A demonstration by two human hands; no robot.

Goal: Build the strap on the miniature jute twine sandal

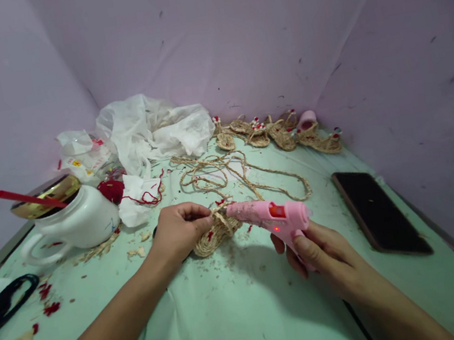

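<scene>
My right hand (318,250) is closed round the grip of a pink glue gun (273,217); its nozzle points left at a small woven jute sandal (216,233) lying on the pale green table (243,313). A red light shows on the gun's side. My left hand (180,229) pinches the sandal's top edge, fingers pressed together beside the nozzle. A loose length of jute twine (236,174) lies coiled just behind the sandal.
Several finished little jute sandals (281,131) line the back wall. A dark phone (377,211) lies at the right. On the left are a white jar (79,216) with a gold lid, crumpled plastic bags (149,128), red thread (111,189) and black scissors (1,309).
</scene>
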